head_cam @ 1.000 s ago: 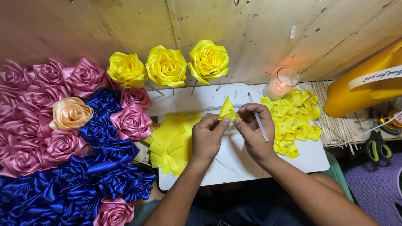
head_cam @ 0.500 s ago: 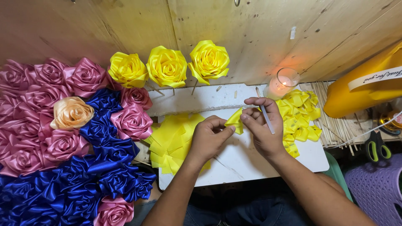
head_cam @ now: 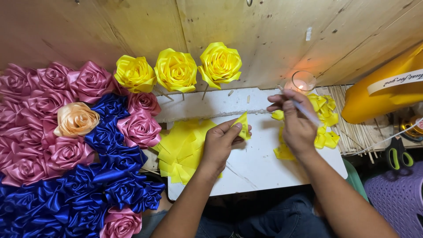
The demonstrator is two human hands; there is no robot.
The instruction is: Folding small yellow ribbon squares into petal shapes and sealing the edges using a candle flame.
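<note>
**Head view: folded yellow petal in the left hand, thin stick in the right**

Head camera looks straight down on a white worktop (head_cam: 260, 172) set against a plywood wall. I see the left hand (head_cam: 219, 147) near the middle of the worktop, its fingers (head_cam: 237, 128) pinched on a folded yellow ribbon petal (head_cam: 243, 124), which stands point-up above the thumb. The right hand (head_cam: 296, 125) sits towards the far right corner, fingers closed around a thin pale stick (head_cam: 304, 110); its long axis runs from the far edge down to the right.

The petal lies to the left of the stick hand, apart from it with bare worktop between; the left hand alone touches it.

A heap of flat yellow ribbon squares (head_cam: 183, 147) lies at the left edge, just beside the left wrist. Finished folded petals (head_cam: 325, 118) are piled at the right edge, under and behind the right hand, near a lit candle in a glass (head_cam: 302, 83). Three yellow ribbon roses (head_cam: 176, 69) stand along the far edge. Pink and blue ribbon roses (head_cam: 75, 154) fill the space left of the worktop.
</note>
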